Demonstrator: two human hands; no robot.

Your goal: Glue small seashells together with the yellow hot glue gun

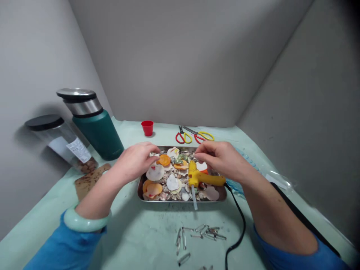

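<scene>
A metal tray (182,201) full of shells lies in front of me, with orange, white and pinkish shells on top. My left hand (137,160) is over the tray's left back corner, its thumb and fingers apart and nothing seen between them. Over the right back part, my right hand (222,157) has its fingertips pressed together; whatever they hold, if anything, is too small to make out. Below that hand a yellow glue gun (206,178) rests on the shells, a clear glue stick pointing toward me.
Behind the tray are a red cup (147,128) and two pairs of scissors (184,138). A green bottle (98,131), a clear jar (73,148) and a brown board (87,183) stand or lie left. Metal pins (184,240) and a black cord (240,213) lie in front.
</scene>
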